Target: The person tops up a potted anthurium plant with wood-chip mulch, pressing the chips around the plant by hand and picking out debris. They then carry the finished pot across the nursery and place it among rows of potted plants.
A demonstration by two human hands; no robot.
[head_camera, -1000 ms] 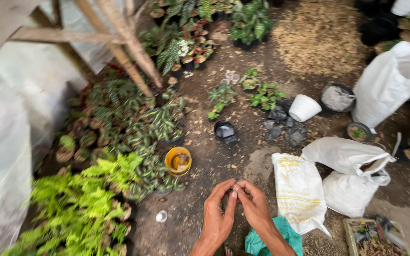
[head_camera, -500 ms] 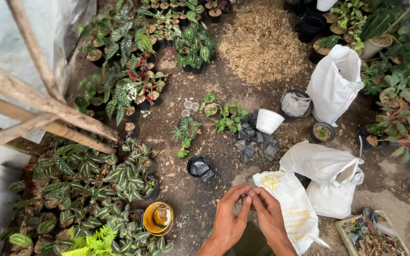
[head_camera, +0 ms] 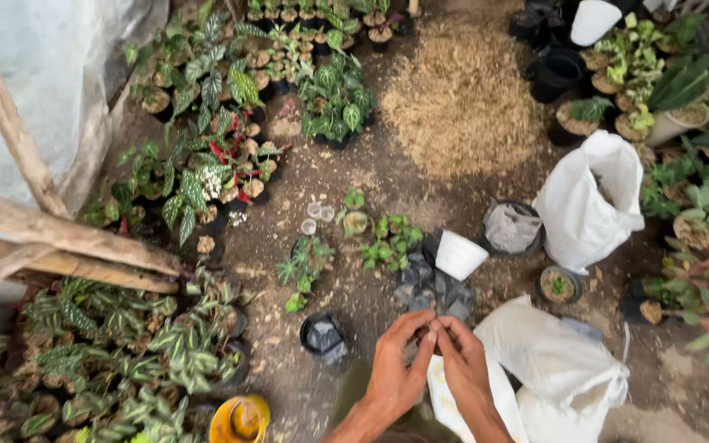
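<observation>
1. Bare dirt floor (head_camera: pixel 371 184) strewn with potted plants (head_camera: pixel 207 176), white sacks (head_camera: pixel 588 201), a sawdust pile (head_camera: pixel 461 98).
2. Left hand (head_camera: pixel 395 373) and right hand (head_camera: pixel 465 369) meet, fingertips pinching something too small to tell, above black bags (head_camera: pixel 432 287).

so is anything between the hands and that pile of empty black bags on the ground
Nothing visible. The left hand and right hand meet at the fingertips, pinching something too small to identify, just above the black bags. The white pot sits on the pile's far side, not between.
</observation>
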